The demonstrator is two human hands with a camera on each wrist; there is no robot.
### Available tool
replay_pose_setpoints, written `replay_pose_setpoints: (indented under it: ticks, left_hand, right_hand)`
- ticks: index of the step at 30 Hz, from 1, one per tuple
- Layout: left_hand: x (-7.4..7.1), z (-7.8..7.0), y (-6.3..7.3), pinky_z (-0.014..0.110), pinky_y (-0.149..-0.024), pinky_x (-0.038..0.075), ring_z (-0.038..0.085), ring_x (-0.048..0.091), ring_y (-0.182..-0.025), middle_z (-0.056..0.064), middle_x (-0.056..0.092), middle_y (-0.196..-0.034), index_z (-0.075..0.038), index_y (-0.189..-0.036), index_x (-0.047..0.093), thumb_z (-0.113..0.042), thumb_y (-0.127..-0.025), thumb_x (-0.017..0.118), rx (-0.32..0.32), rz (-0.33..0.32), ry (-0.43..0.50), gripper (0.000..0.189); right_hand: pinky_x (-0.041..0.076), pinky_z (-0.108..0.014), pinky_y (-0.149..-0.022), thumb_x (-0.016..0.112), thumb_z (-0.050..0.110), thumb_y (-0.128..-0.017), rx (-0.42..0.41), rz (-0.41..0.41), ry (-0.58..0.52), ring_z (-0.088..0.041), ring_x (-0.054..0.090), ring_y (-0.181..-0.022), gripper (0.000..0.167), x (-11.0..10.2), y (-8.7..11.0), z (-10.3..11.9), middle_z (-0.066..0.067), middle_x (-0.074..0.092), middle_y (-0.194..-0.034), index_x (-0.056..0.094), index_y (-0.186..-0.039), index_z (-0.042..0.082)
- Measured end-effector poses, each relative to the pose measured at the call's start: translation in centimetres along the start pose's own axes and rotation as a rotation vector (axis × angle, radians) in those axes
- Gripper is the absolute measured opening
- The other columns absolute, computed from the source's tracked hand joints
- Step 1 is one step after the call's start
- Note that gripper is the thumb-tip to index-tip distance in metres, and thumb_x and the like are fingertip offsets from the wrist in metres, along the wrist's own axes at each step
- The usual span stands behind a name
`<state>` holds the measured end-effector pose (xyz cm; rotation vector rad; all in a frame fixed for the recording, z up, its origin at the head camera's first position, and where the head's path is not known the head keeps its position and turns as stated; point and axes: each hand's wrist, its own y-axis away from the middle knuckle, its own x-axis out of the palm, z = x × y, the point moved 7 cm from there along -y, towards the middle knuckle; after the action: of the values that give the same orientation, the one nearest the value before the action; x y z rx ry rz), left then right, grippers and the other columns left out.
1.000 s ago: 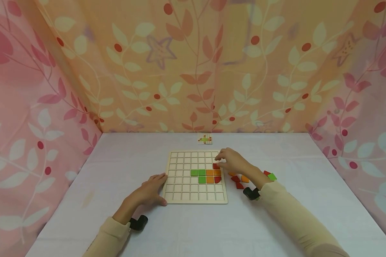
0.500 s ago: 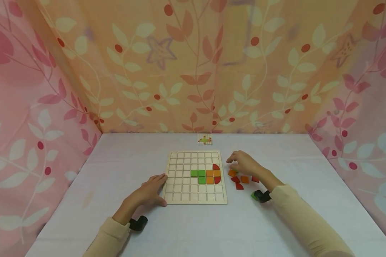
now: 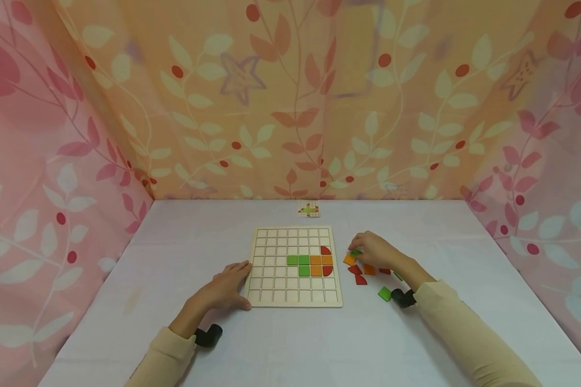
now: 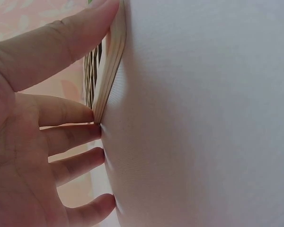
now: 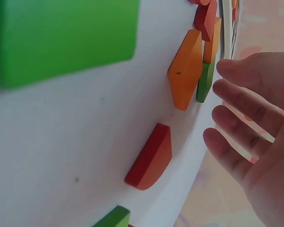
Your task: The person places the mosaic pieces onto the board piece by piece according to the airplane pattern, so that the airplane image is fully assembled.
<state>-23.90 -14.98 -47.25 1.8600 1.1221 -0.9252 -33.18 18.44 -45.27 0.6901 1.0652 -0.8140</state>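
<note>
A wooden grid board (image 3: 271,279) lies flat, with green, orange and red tiles set in its right half. My left hand (image 3: 227,285) rests at the board's left edge, thumb by the near corner. In the left wrist view, the thumb (image 4: 61,45) lies along the board's rim and the fingers are spread on the cloth. My right hand (image 3: 375,250) is over the loose tiles right of the board, its fingertips at a green tile (image 3: 356,252). In the right wrist view, the fingers (image 5: 246,104) are relaxed, thumb and index tips beside that green tile (image 5: 206,81).
Near the right hand lie several loose tiles: an orange one (image 3: 349,260), another orange one (image 3: 369,270), a red one (image 3: 360,280) and a green one (image 3: 384,293). A small pattern card (image 3: 308,208) sits behind the board. Floral curtains (image 3: 290,107) enclose the table.
The right hand has left the red quarter-circle tile at the board's right edge and moved right to the loose tiles. The left hand has stayed in place.
</note>
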Motion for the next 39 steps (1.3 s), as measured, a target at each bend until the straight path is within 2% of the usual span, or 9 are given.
replay_pose_setpoints:
  ticks: [6,10,21,32,39]
  left_hand:
    - [-0.24,-0.17,0.03,0.064,-0.11,0.029,0.04,0.027,-0.145,0.019,0.032,-0.157,0.001,-0.149,0.035,-0.026,-0.069,0.087,-0.005,0.003,-0.004,0.099]
    - [-0.38,-0.3,0.14,0.064,-0.109,0.029,0.041,0.028,-0.144,0.02,0.033,-0.156,0.002,-0.148,0.036,-0.025,-0.069,0.088,-0.002,0.002,0.0,0.099]
    - [-0.39,-0.19,0.13,0.064,-0.109,0.029,0.04,0.028,-0.144,0.02,0.032,-0.157,0.001,-0.149,0.035,-0.025,-0.069,0.088,-0.007,-0.002,-0.003,0.099]
    - [-0.37,-0.1,-0.07,0.065,-0.108,0.03,0.041,0.029,-0.144,0.02,0.033,-0.156,0.002,-0.148,0.035,-0.024,-0.069,0.088,-0.006,-0.003,-0.005,0.099]
    - [-0.07,-0.07,-0.01,0.065,-0.108,0.029,0.041,0.028,-0.144,0.02,0.033,-0.156,0.002,-0.148,0.036,-0.025,-0.068,0.088,0.008,0.002,0.007,0.099]
  right_hand:
    - [0.051,-0.046,-0.096,0.067,0.003,-0.085,0.004,0.017,-0.011,-0.028,0.057,-0.106,0.024,0.14,0.15,-0.04,-0.01,0.066,-0.116,0.075,-0.107,0.006]
    - [0.052,-0.046,-0.096,0.069,0.004,-0.086,0.004,0.02,0.006,-0.028,0.058,-0.104,0.022,0.24,0.23,-0.23,-0.009,0.066,-0.112,0.075,-0.107,0.006]
    - [0.054,-0.039,-0.088,0.071,0.007,-0.084,0.099,0.017,-0.001,-0.021,0.055,-0.096,0.022,0.06,0.44,-0.87,-0.005,0.066,-0.104,0.075,-0.106,0.007]
    - [0.053,-0.039,-0.089,0.07,0.008,-0.085,0.112,0.021,0.013,-0.021,0.054,-0.097,0.022,0.15,0.27,-0.98,-0.004,0.066,-0.105,0.075,-0.106,0.008]
    - [0.054,-0.037,-0.086,0.07,0.007,-0.084,0.073,0.016,0.014,-0.02,0.054,-0.093,0.021,0.17,0.53,-0.84,-0.004,0.067,-0.102,0.075,-0.105,0.006]
